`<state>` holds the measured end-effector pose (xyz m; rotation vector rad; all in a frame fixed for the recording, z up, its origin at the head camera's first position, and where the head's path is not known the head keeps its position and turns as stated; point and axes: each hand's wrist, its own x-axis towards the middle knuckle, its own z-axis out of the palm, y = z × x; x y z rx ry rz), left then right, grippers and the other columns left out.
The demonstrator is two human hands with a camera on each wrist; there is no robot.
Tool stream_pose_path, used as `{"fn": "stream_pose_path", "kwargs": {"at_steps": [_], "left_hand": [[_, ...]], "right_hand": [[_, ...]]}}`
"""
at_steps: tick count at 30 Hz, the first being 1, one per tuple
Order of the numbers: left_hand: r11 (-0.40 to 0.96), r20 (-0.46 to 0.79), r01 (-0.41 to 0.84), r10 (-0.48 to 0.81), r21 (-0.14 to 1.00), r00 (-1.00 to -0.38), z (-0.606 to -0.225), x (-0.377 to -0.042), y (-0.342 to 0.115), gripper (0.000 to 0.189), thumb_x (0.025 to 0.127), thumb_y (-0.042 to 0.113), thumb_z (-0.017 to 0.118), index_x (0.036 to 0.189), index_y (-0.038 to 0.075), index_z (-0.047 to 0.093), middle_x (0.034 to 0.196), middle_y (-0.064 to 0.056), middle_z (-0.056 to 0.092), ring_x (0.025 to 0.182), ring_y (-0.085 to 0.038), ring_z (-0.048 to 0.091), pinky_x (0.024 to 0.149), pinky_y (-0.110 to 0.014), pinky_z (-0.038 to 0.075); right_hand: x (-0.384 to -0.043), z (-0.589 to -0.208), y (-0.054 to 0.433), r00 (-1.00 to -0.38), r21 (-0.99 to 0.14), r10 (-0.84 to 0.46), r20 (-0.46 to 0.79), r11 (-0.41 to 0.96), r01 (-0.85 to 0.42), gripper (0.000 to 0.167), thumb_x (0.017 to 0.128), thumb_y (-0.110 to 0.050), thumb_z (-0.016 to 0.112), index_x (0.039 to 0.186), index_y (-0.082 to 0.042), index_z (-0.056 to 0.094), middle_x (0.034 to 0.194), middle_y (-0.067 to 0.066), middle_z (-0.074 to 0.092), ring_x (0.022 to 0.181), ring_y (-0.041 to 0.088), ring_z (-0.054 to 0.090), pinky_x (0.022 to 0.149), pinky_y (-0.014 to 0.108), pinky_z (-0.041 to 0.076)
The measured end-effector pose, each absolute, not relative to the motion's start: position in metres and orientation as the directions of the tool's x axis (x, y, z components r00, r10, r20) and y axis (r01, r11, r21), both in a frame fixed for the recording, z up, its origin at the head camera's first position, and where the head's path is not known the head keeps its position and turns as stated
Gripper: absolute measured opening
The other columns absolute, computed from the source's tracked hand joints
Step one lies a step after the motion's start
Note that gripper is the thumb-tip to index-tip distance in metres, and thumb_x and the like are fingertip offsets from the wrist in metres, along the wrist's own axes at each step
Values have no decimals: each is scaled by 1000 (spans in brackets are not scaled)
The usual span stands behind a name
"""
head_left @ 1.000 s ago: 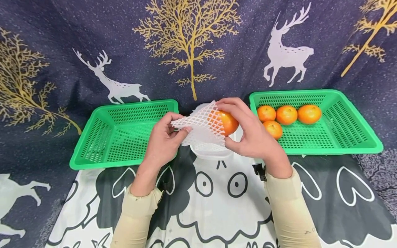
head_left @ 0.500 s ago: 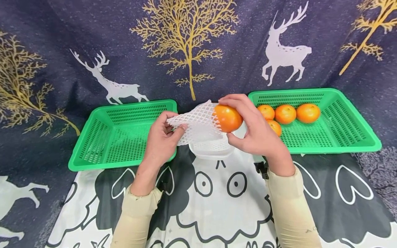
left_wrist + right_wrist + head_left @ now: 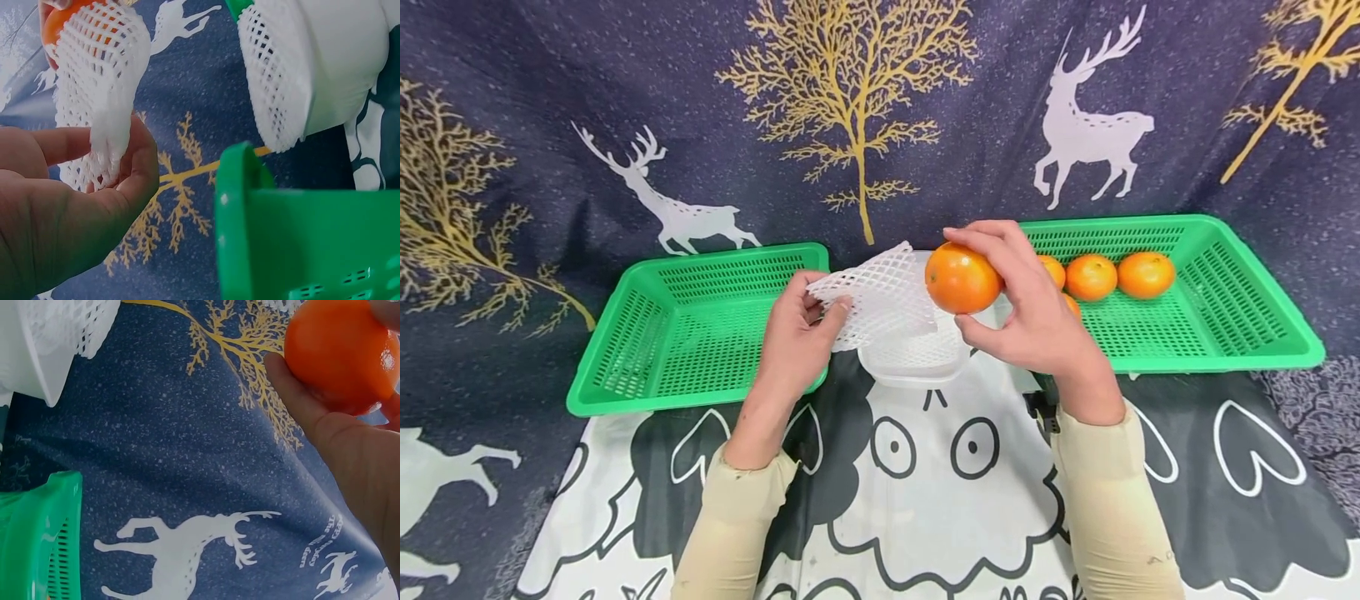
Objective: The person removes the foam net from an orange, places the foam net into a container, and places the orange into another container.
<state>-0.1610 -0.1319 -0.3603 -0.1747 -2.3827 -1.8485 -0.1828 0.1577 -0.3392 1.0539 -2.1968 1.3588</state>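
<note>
In the head view my left hand [image 3: 793, 337] pinches one end of a white foam fruit net [image 3: 880, 292] between thumb and fingers. The net hangs flattened over a white plastic tub [image 3: 913, 381]. My right hand [image 3: 1041, 312] grips an orange [image 3: 964, 278] just right of the net's free end, with a small gap between them. In the left wrist view the net [image 3: 103, 62] hides part of the orange. The right wrist view has the orange [image 3: 340, 356] held between thumb and fingers.
A green basket [image 3: 662, 404] stands at left. Another green basket [image 3: 1210, 364] at right holds several oranges [image 3: 1091, 277], some partly behind my right hand. White mesh [image 3: 275, 81] shows at the tub's opening. A patterned cloth hangs behind.
The orange has come out of the foam net as my right hand moved right with it. My left hand keeps its pinch on the net, nearly in place.
</note>
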Motion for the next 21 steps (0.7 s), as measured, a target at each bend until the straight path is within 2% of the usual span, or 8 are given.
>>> {"fn": "stream_pose_path", "kwargs": {"at_steps": [5, 14, 21], "left_hand": [[239, 171, 177, 45, 955, -984, -367, -163, -124, 29, 106, 8, 63, 134, 3, 55, 123, -17, 71, 105, -28, 73, 80, -28, 59], [233, 162, 180, 91, 956, -982, -377, -164, -111, 35, 107, 8, 62, 139, 1, 51, 122, -19, 70, 103, -28, 71, 79, -27, 57], [290, 155, 192, 145, 938, -977, -383, -163, -96, 37, 109, 11, 59, 143, 1, 49, 128, -17, 68, 111, -27, 70, 89, -40, 58]], "right_hand": [[-183, -342, 167, -684, -610, -410, 604, 314, -727, 86, 71, 9, 87, 149, -10, 58, 146, 11, 46, 128, 21, 53, 104, 22, 49], [-185, -343, 191, -693, -581, -417, 588, 379, -720, 84, 68, 8, 91, 144, -8, 60, 142, 11, 49, 126, 20, 51, 95, 19, 48], [-186, -339, 211, -673, -533, -431, 601, 411, -740, 81, 61, 12, 89, 136, 2, 58, 138, 17, 53, 124, 19, 49, 98, 18, 45]]}}
